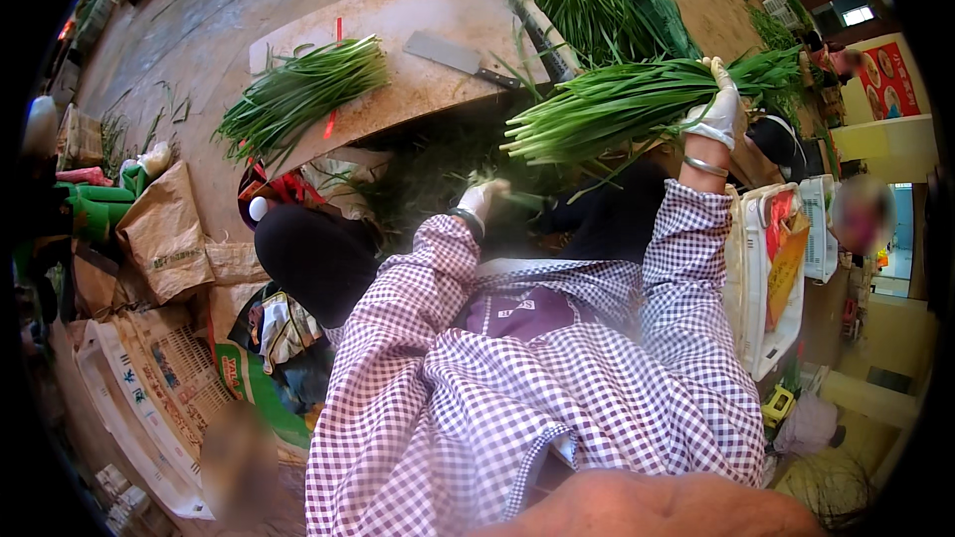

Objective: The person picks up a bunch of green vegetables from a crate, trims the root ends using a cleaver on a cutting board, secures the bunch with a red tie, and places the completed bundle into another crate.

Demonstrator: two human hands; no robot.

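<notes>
My right hand [718, 117], in a white glove, grips a bunch of garlic chives [607, 109] raised over my right knee. The pale cut ends point left and the leafy tips trail off to the right. My left hand [482, 199], also gloved, is lower and apart from the bunch, over a dark heap of loose green scraps [433, 164] between my knees. Its fingers look drawn together but are blurred; thin green wisps show beside them, and what they hold is unclear. Another bunch of garlic chives [303, 99] lies on the board [428, 5], across a red strip [330, 124].
A cleaver [448, 52] lies on the board, its dark handle toward the right. Behind the right side stands a crate [537, 25] of chives with a dark green cloth [652, 15]. Sacks [164, 234] lie at left; white crates [771, 278] stand at right.
</notes>
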